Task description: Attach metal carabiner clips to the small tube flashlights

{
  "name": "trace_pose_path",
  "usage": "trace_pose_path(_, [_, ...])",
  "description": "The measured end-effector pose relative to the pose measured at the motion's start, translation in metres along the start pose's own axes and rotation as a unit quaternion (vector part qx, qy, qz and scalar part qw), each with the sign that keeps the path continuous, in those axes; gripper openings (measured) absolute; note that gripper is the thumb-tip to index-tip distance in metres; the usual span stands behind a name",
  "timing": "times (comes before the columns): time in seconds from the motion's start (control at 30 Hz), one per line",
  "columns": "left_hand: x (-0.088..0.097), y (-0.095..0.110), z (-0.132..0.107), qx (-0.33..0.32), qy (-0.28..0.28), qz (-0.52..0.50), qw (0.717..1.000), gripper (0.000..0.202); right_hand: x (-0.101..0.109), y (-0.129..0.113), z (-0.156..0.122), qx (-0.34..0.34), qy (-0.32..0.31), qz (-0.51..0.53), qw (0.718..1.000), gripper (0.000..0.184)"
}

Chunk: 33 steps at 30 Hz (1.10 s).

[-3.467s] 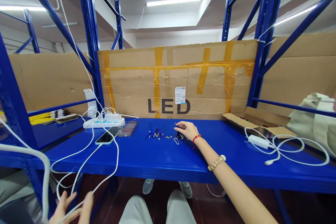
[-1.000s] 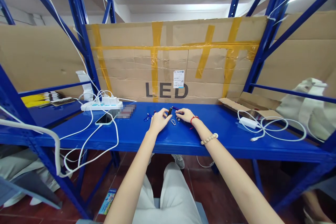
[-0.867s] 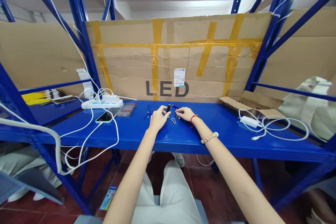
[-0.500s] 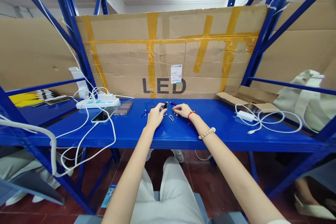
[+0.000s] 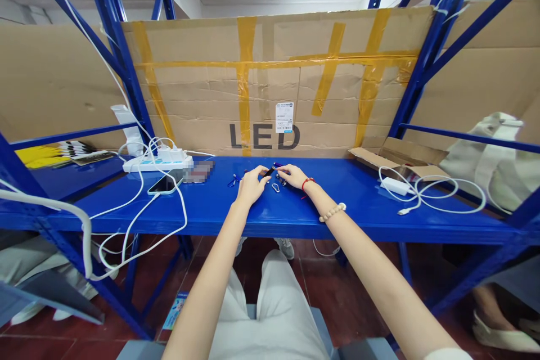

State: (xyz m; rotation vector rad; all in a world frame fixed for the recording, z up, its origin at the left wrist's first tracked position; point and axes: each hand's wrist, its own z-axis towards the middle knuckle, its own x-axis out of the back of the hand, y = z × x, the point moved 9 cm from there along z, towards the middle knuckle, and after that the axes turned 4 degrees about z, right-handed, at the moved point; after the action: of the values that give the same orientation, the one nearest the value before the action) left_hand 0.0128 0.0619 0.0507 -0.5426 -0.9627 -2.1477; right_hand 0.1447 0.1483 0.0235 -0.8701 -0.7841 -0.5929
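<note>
Between the fingers of my left hand (image 5: 252, 184) is a small black strip-like piece (image 5: 269, 171), slanting up toward the right. My right hand (image 5: 292, 175) is closed in a pinch at the strip's upper end; what lies between its fingertips is too small to make out. A small silver carabiner (image 5: 275, 187) lies on the blue table just below the two hands. Small metal parts (image 5: 282, 182) lie partly hidden under my right hand. Left of my left hand are small blue pieces (image 5: 233, 181). A dark blue piece (image 5: 277, 165) lies behind the fingertips.
A white power strip (image 5: 158, 164) with tangled cables and a phone (image 5: 166, 182) occupy the table's left. To the right lie a white adapter with a coiled cable (image 5: 395, 186) and an open cardboard box (image 5: 415, 156). A cardboard panel (image 5: 202, 95) stands behind.
The black strip has tilted from nearly upright to a slant toward the right. My right fingertips have moved up and left from the metal parts to the strip's end.
</note>
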Motion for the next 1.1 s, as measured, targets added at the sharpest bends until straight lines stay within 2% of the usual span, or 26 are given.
trace_pose_path(0.33, [-0.0003, -0.0003, 0.0003, 0.01, -0.006, 0.0, 1.0, 0.016, -0.0052, 0.0, -0.0026, 0.009, -0.04, -0.01, 0.999, 0.021])
trace_pose_path(0.9, [0.0018, 0.0027, 0.0004, 0.003, 0.0, -0.003, 1.0, 0.017, -0.0039, 0.0085, -0.0011, -0.029, -0.038, -0.02, 0.999, 0.02])
trace_pose_path(1.1, [-0.0018, 0.0001, 0.0012, 0.013, -0.013, 0.006, 1.0, 0.017, -0.0025, 0.0075, -0.0008, -0.033, -0.031, -0.018, 0.999, 0.019])
